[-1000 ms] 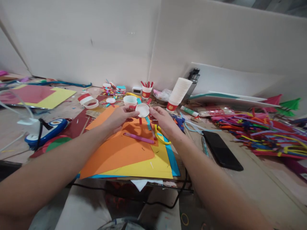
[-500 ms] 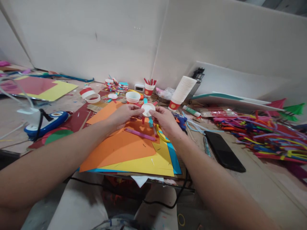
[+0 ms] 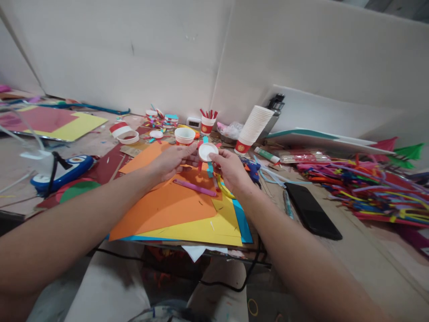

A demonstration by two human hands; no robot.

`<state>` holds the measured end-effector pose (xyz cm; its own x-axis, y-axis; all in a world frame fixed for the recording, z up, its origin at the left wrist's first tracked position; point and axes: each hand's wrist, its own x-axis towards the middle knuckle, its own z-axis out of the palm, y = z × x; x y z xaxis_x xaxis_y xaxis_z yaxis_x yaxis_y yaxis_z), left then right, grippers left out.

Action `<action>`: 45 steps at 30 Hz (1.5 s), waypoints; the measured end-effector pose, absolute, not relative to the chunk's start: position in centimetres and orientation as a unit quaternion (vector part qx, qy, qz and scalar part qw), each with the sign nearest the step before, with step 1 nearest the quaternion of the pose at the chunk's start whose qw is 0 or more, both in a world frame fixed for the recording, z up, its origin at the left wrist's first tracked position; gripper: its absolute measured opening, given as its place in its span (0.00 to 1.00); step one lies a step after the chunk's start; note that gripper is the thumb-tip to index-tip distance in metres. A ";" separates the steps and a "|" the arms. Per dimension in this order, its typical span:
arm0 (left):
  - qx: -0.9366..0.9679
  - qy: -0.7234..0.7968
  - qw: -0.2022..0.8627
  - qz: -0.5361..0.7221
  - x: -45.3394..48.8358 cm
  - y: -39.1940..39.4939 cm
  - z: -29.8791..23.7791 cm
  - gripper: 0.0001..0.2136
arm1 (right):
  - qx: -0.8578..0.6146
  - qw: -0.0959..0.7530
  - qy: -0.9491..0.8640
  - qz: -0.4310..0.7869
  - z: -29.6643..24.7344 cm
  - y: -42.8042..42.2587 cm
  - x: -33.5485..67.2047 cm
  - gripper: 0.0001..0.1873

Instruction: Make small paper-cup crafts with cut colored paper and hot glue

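Both my hands hold up a small white paper disc (image 3: 208, 151), the cut-off bottom of a cup, with red and blue paper strips hanging from its edge. My left hand (image 3: 172, 161) pinches its left rim. My right hand (image 3: 229, 169) pinches its right rim. The disc hovers over a stack of orange paper (image 3: 167, 205), yellow and blue sheets. A pink strip (image 3: 195, 188) lies on the orange sheet below my hands, and yellow-handled scissors (image 3: 225, 189) lie by my right wrist.
A cut white cup (image 3: 184, 135), a stack of paper cups (image 3: 254, 129), a cup of red strips (image 3: 207, 124), a glue stick (image 3: 267, 155), a blue glue gun (image 3: 253, 170), a black phone (image 3: 312, 210), a heap of pipe cleaners (image 3: 368, 190), a blue tape dispenser (image 3: 63, 172).
The disc and both hands have shifted slightly right and up in view as the camera moved. My right fingers have closed tighter onto the disc's rim.
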<state>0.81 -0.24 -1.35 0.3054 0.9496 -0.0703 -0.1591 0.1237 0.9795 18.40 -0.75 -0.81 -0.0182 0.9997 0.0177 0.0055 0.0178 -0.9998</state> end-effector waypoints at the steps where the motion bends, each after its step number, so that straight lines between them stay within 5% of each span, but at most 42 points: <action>1: 0.496 0.396 0.639 0.435 0.8 -0.3 -1.4 0.24 | -0.490 0.507 -0.505 0.497 -0.8 -0.7 18.4 0.12; 45: 0.536 0.422 0.604 0.412 1.3 -0.8 -0.9 0.07 | -0.491 0.532 -0.542 0.427 -1.6 -0.3 18.4 0.10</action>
